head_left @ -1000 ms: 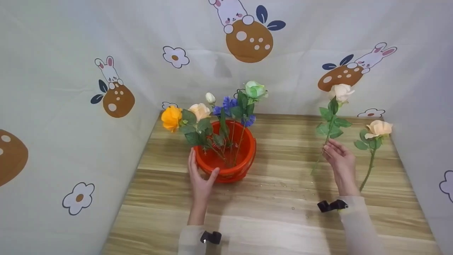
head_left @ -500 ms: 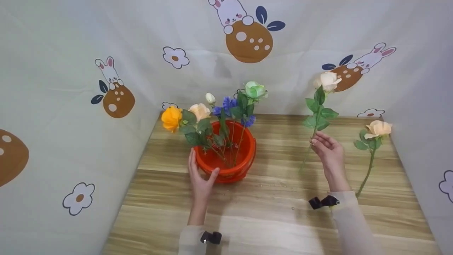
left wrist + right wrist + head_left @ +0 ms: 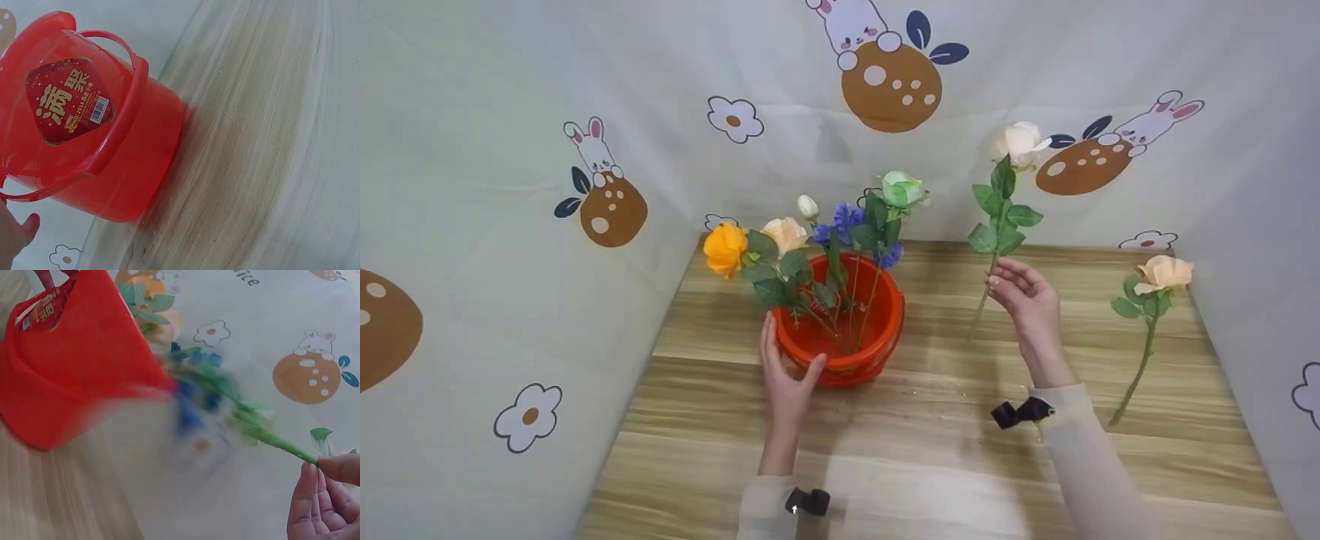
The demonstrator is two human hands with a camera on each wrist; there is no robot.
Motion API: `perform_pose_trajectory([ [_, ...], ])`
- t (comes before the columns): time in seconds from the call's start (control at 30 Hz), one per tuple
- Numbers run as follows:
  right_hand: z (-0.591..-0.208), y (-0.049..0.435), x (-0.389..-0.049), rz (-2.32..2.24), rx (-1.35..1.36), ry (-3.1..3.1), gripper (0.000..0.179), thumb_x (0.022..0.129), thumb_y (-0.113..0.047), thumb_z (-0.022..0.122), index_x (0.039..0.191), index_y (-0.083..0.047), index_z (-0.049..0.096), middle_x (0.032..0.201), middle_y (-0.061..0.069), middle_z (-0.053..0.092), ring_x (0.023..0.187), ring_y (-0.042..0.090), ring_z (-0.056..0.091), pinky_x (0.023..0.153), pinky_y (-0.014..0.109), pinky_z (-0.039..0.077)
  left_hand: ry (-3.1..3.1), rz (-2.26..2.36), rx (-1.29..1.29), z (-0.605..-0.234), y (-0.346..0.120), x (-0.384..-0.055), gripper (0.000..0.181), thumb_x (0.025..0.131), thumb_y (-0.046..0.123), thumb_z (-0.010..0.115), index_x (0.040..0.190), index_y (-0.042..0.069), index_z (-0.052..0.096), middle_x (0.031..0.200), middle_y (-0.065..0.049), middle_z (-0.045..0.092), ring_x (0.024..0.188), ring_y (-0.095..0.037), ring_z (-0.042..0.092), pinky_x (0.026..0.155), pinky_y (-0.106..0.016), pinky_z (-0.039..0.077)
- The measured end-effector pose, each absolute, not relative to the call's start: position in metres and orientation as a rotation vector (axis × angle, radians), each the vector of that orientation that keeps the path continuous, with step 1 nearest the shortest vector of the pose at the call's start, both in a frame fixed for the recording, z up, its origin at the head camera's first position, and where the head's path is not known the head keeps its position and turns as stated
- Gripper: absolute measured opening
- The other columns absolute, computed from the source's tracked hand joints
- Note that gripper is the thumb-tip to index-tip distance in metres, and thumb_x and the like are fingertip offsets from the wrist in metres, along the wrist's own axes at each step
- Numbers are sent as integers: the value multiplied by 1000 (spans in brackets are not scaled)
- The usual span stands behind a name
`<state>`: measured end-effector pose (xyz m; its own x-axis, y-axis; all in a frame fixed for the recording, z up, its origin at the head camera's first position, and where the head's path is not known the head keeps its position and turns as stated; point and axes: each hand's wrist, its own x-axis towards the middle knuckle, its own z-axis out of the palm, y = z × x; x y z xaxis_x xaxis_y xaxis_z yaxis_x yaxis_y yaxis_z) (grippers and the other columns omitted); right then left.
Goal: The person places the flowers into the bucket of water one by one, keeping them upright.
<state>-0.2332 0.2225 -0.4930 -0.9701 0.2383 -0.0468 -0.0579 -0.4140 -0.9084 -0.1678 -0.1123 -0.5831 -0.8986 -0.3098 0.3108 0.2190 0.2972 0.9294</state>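
A red plastic bucket [image 3: 851, 373] stands on the wooden table, holding several artificial flowers. Against its left and front side my left hand [image 3: 786, 386] rests, fingers extended along the wall and thumb at the near rim. My right hand [image 3: 1031, 307] pinches the green stem of a pale cream rose [image 3: 1020, 142], held upright right of the bucket. In the right wrist view, thumb and fingertips grip the stem [image 3: 281, 443], whose lower end is blurred. Inside the bucket are an orange rose [image 3: 726, 250], a peach rose [image 3: 786, 235], blue flowers [image 3: 847, 217], a white bud [image 3: 808, 207] and a green rose [image 3: 904, 189].
Another peach rose [image 3: 1164, 274] lies at the table's right side, its stem toward the front. Small clear droplets or beads dot the wooden table [image 3: 900, 465] in front of the bucket. A printed cloth [image 3: 810, 157] walls off the back and sides.
My right hand has moved left and slightly away from me, carrying the cream rose closer to the bucket. My left hand and the bucket have stayed in place.
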Motion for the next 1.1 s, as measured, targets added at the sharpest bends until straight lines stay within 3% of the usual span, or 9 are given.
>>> perform_pose_trajectory([
  [0.3,-477,184,-245,2481,-60,-1642,30,88,15,62,100,-12,70,88,-3,73,79,10,72,70,22,59,-2157,-1634,104,-587,-114,-169,97,82,30,81,159,25,22,167,2,18,154,-23,19,122,-53,26],
  [0.6,-472,142,-250,2491,70,-1695,27,86,16,62,109,2,66,90,1,72,80,12,71,72,24,60,-2170,-1627,119,-589,-114,-169,96,82,28,81,159,26,23,167,5,18,154,-20,18,123,-52,25],
  [0.9,-475,104,-252,2453,207,-1801,28,86,14,64,113,9,62,91,-3,70,79,8,68,70,22,59,-2106,-1653,68,-588,-112,-172,95,80,8,79,157,3,25,165,-17,19,152,-36,19,121,-58,23],
  [1.1,-485,81,-252,2399,307,-1919,28,85,13,66,112,13,60,93,6,71,80,9,68,71,23,59,-2108,-1648,78,-588,-112,-170,94,81,13,80,158,14,25,166,-7,20,153,-27,20,122,-55,25],
])
